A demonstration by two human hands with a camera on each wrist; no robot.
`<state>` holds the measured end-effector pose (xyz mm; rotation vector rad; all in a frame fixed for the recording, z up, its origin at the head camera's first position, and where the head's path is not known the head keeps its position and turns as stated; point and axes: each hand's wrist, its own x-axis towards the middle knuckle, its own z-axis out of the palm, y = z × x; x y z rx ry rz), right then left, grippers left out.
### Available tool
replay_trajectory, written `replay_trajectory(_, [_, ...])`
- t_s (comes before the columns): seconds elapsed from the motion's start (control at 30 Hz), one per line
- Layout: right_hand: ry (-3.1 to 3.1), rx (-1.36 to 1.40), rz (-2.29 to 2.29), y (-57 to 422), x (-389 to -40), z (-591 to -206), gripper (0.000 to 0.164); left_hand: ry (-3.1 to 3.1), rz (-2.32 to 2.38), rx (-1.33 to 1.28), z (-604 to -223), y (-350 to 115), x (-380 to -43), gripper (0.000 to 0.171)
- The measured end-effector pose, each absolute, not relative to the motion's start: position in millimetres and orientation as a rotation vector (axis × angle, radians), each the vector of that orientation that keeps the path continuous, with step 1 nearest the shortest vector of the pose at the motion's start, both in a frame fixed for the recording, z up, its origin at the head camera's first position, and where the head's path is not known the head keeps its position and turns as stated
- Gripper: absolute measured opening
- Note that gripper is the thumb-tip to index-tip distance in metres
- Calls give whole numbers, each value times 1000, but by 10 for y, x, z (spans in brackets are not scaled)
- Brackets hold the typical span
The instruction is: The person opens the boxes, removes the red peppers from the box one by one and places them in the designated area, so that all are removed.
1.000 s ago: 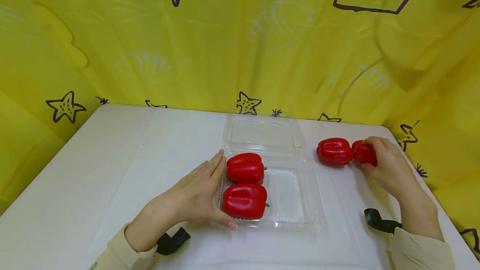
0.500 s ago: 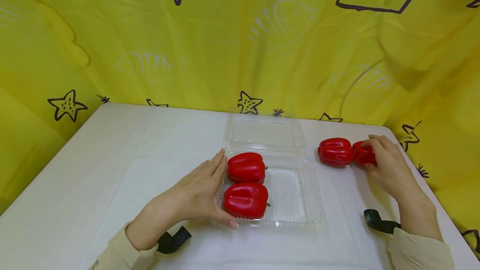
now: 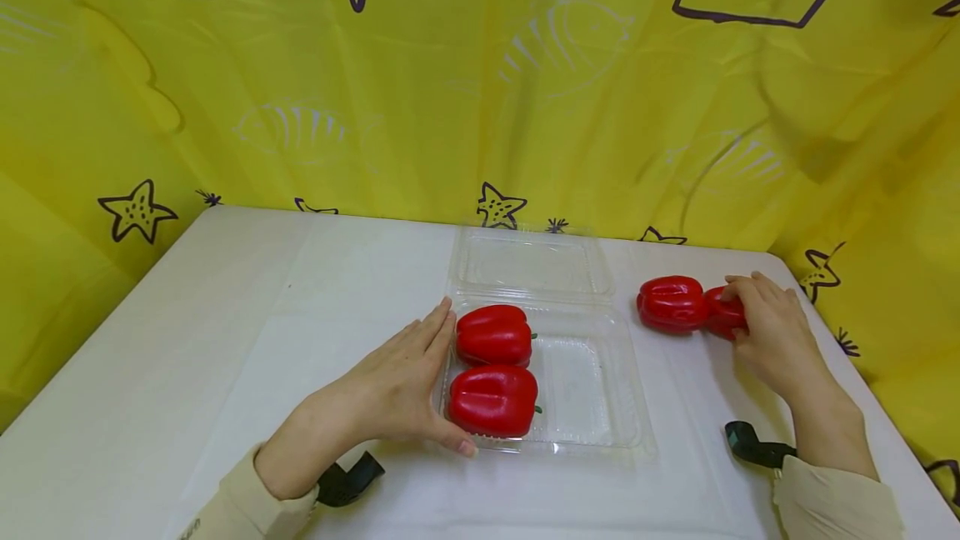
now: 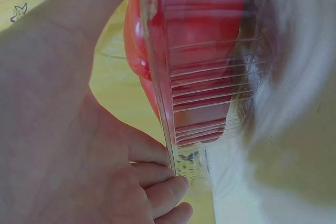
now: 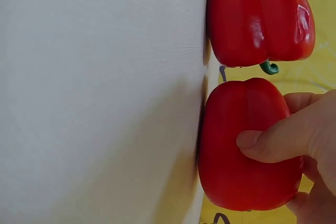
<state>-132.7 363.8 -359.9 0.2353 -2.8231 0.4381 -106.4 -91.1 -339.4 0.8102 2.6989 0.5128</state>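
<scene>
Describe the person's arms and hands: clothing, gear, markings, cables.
Left hand and right hand: no gloves. Left sleeve and right sleeve: beige; small dark marking on the left one, unreadable. Left black bent piece and right black bent piece by the cuffs. No cables visible.

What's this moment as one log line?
left fingers: touching clear container | right fingers: gripping rightmost pepper | container: lid open, two red peppers inside | fourth pepper: beside gripped one

Your sleeves (image 3: 258,497) beige, wrist mounts (image 3: 349,483) black. All four peppers (image 3: 493,401) before you red, visible stems (image 5: 270,68) green. Your container (image 3: 573,390) clear, colourless; your table (image 3: 150,373) white. Curtain (image 3: 420,65) facing you yellow, patterned with dark-outlined, dotted stars (image 3: 138,212), pale striped fish (image 3: 562,38).
</scene>
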Motion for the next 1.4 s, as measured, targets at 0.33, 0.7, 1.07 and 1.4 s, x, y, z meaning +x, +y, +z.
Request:
replay_trajectory(0.33, [-2867, 229, 419, 3641, -1312, -3574, 55, 2695, 517, 808, -3399, -914, -1067, 135])
replay_trajectory(0.7, [-2891, 188, 402, 3658, -1318, -3597, 60, 2703, 501, 794, -3393, -907, -1064, 135])
replay_trajectory(1.07, [-2909, 216, 390, 3643, -1289, -3538, 60, 2695, 501, 793, -3390, -903, -1064, 135])
replay_trajectory(1.4, [-2746, 344, 472, 3346, -1172, -3180, 57, 2697, 507, 798, -3390, -909, -1062, 135])
